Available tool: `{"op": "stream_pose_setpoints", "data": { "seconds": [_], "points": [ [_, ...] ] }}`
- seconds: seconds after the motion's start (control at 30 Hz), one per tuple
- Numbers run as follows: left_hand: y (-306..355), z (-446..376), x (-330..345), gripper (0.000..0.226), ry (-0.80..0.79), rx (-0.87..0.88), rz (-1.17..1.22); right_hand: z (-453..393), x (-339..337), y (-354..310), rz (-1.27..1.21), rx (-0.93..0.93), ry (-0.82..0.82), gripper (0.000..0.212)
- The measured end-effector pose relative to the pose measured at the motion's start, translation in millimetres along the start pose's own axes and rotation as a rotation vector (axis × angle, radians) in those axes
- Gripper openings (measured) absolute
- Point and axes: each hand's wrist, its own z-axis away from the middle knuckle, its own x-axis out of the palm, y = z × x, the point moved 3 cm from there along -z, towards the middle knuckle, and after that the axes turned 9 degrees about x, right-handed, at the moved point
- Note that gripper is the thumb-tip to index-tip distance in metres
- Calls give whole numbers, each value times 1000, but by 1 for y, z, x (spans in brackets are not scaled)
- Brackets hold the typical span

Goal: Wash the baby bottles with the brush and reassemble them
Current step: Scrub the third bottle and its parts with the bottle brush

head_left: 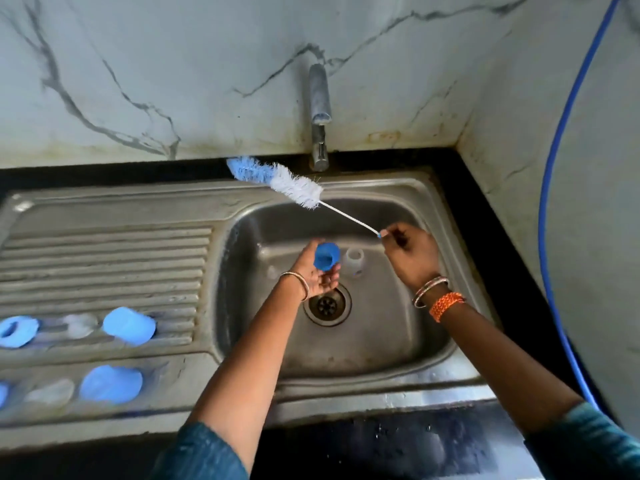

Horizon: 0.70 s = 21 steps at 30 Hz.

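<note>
My right hand is pinching the very end of the brush handle, fingers curled round the thin white wire stem, so the bristle head is hanging high over the back rim of the sink, near the tap. Held this far back, I judge the brush is feeling light but whippy; the wire is bending easily, and a grip closer to the bristles would be giving me more control for scrubbing. The bristles are looking soft and springy, blue at the tip and white nearer the stem.

My left hand is cupping a small blue cap, fingers curled under it with its open mouth facing up toward me. It is looking like smooth, stiff, thin plastic, probably light and likely slippery when wet, so I am supporting it from beneath rather than squeezing its rim.

Just beside it, in the basin toward the back wall, a clear bottle is lying, translucent and pale; I judge it rigid and light, best held round its body.

Out on the ribbed drainboard at the left edge, more blue caps and a blue ring are sitting with pale translucent parts between them, too blurred to name. A blue hose is running down the right wall.
</note>
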Motion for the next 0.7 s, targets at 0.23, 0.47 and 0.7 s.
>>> {"op": "stream_pose_setpoints", "data": {
  "seconds": [0.23,0.47,0.7],
  "points": [
    [56,55,-36,25,118,382,548,44,-22,-9,-69,-142,-29,5],
    [83,85,-74,23,161,533,714,71,-64,11,-14,-236,56,13],
    [95,85,-84,20,201,551,573,70,-75,9,90,-230,118,13]
  ]
}}
